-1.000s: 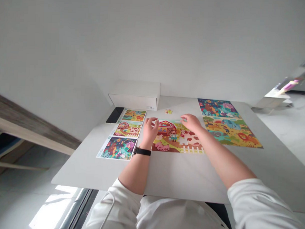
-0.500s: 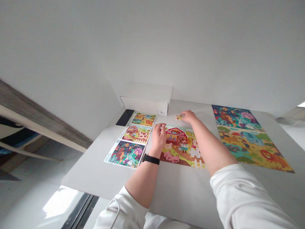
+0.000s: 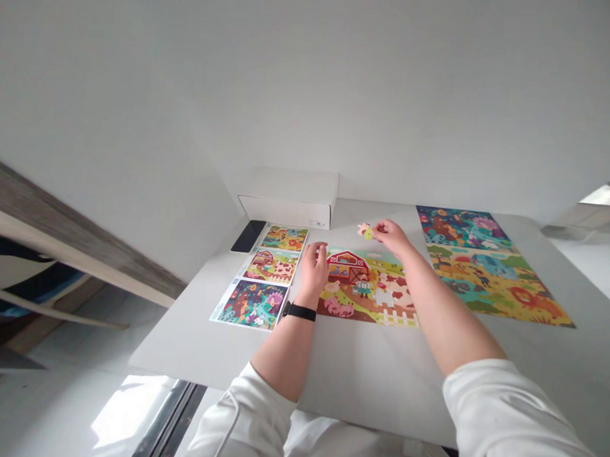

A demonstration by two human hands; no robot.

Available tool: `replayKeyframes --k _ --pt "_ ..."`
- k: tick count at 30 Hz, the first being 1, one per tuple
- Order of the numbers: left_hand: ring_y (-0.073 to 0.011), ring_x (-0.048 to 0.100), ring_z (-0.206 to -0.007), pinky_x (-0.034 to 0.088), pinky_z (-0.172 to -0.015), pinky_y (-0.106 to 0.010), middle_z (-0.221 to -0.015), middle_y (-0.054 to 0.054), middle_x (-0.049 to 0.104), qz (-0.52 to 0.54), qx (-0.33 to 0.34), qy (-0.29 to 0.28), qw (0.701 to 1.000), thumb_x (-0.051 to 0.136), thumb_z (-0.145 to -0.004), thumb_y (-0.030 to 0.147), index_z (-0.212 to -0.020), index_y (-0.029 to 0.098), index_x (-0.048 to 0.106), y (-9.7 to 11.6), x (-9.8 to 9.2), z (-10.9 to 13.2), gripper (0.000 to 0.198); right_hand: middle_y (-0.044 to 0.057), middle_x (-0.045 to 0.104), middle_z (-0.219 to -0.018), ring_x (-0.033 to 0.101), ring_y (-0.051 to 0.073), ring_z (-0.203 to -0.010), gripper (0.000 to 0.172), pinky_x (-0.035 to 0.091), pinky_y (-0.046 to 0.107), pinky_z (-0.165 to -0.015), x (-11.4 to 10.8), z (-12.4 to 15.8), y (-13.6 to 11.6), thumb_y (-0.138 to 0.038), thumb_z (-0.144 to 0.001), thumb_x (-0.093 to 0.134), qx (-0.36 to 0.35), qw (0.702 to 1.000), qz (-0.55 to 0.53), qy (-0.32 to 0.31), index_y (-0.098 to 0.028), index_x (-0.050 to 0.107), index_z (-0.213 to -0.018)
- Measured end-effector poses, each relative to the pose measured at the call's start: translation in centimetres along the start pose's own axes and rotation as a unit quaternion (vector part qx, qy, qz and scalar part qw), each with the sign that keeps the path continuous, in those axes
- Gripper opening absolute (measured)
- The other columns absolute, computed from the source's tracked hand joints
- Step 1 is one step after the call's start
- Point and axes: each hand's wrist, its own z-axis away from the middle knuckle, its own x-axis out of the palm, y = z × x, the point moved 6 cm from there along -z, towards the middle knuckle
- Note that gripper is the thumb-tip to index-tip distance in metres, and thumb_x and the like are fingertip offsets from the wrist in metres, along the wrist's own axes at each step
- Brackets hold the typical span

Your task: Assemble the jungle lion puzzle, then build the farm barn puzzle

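My right hand [image 3: 395, 238] pinches a puzzle piece [image 3: 365, 230] printed in pink, white and yellow-green, raised just beyond the far edge of the farm puzzle [image 3: 347, 293]. That puzzle shows a red barn, a pig, a farmer and a brown-and-white cow. Right of the farmer it has a pale, piece-shaped gap with knobbed edges. My left hand [image 3: 314, 267], with a black band on its wrist, rests by the puzzle's left edge. Its fingers are loosely bent and slightly apart, and nothing shows in them. My right forearm covers the puzzle's right edge.
Left of the farm puzzle lie three small picture sheets [image 3: 271, 265], with a black phone [image 3: 248, 236] beside them. A white box [image 3: 287, 209] stands at the wall. To the right lie a dark forest picture [image 3: 462, 227] and a safari picture [image 3: 498, 282].
My right hand has shifted slightly right with the puzzle piece, which now shows more fully. My left hand stays at the puzzle's left edge. The whole view has moved a little.
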Motion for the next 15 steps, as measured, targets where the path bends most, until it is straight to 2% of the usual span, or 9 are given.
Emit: replayKeyframes --k 3,6,11,15 --pt "-0.0203 0.071 -0.112 0.059 -0.100 -0.034 -0.124 -0.008 0.076 0.006 0.015 -0.013 1.000 0.047 -0.111 0.030 -0.119 0.023 0.071 0.4 0.5 0.0 0.027 -0.002 0.068 -0.080 0.067 0.018 -0.076 0.048 0.052 0.029 -0.070 -2.8 3.8 0.9 -0.052 -0.067 0.092 0.026 0.992 -0.123 0.033 -0.025 0.058 -0.087" --pt "-0.0187 0.072 -0.104 0.060 -0.096 -0.033 -0.125 -0.008 0.075 0.008 0.034 -0.031 0.999 0.050 -0.109 0.029 -0.122 0.023 0.070 1.4 1.1 0.3 0.024 -0.003 0.069 -0.081 0.070 0.018 -0.078 0.051 0.055 0.030 -0.073 -4.2 8.2 1.6 -0.047 -0.062 0.096 0.071 0.964 -0.253 0.027 -0.026 0.057 -0.089" --pt "-0.0166 0.071 -0.097 0.060 -0.088 -0.029 -0.119 -0.007 0.075 0.052 0.091 -0.069 0.992 0.056 -0.107 0.031 -0.122 0.024 0.069 4.0 1.7 2.1 0.022 -0.004 0.072 -0.078 0.072 0.018 -0.076 0.043 0.060 0.033 -0.076 -4.5 14.3 2.2 -0.033 -0.067 0.095 0.136 0.918 -0.371 0.022 -0.028 0.058 -0.088" --pt "-0.0160 0.070 -0.092 0.058 -0.074 -0.024 -0.108 -0.006 0.074 0.153 0.053 -0.113 0.980 0.064 -0.102 0.036 -0.111 0.022 0.068 5.3 2.1 3.7 0.017 -0.006 0.070 -0.073 0.069 0.015 -0.068 0.040 0.061 0.029 -0.071 -4.1 16.6 2.5 -0.026 -0.067 0.096 0.148 0.897 -0.416 0.030 -0.027 0.060 -0.085"
